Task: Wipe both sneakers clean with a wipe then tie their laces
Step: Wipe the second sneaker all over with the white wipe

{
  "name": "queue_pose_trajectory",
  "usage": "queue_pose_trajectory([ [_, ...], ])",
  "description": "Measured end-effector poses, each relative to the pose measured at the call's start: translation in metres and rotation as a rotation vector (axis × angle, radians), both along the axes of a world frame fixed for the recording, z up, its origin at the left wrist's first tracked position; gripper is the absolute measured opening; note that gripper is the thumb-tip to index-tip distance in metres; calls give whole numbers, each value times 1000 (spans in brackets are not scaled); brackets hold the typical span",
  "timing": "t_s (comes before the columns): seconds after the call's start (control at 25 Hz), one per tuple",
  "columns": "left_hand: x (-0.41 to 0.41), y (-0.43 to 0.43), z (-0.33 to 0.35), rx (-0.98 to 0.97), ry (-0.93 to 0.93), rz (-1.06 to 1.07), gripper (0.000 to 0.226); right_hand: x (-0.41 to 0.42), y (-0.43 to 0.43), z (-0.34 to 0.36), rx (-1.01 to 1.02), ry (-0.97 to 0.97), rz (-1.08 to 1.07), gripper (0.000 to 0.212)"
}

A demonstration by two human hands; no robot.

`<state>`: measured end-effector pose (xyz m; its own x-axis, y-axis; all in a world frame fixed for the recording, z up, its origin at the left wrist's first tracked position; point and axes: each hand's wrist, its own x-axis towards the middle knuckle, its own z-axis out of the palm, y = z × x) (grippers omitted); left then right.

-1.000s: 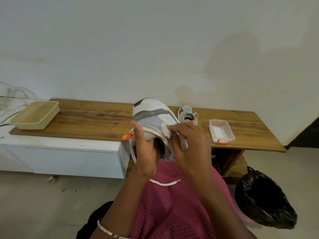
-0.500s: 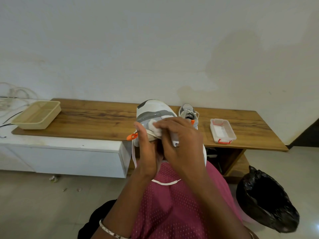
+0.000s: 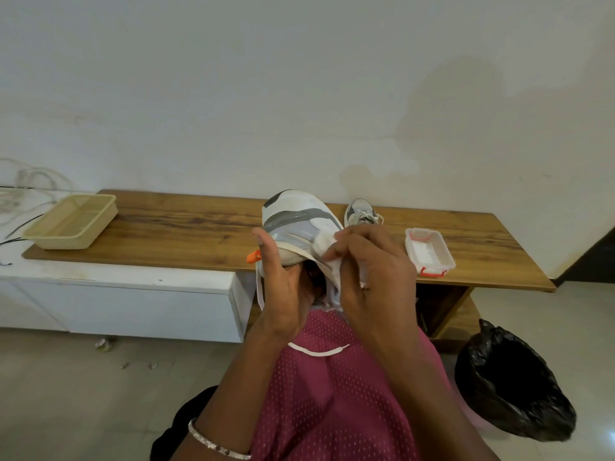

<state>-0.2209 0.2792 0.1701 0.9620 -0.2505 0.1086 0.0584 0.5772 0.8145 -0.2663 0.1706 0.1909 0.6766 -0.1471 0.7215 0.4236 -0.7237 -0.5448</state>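
Wipe [image 3: 323,249] has swept back right across the sneaker [image 3: 299,216] — our right hand [image 3: 372,271] pinches it, left hand [image 3: 283,294] grips the shoe. Still wiping shoe one — tying comes later.

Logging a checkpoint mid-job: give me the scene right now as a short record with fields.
left hand: holds the held sneaker, thumb on its side
right hand: pinches the wipe against that sneaker's side
lace: hangs loose below the hands, untied
second sneaker: on the table, behind the hands
clear box: on the table, right of second sneaker
basket: table's left end
bin bag: floor, right
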Motion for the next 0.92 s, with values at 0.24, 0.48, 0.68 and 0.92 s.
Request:
queue_pose_trajectory([
  [0.24,2,5,-3,6,36,27,101,-2,10,-8,-128,24,-33,19],
  [0.48,1,9,4,-66,48,-64,113,-3,-22,-3,328,72,-243,3],
  [0.68,3,6,0,-46,27,-69,108,-1,-39,-27,380,128,-390,3],
  [0.92,5,9,-5,-39,27,-45,100,19,-67,-29,154,156,-603,8],
])
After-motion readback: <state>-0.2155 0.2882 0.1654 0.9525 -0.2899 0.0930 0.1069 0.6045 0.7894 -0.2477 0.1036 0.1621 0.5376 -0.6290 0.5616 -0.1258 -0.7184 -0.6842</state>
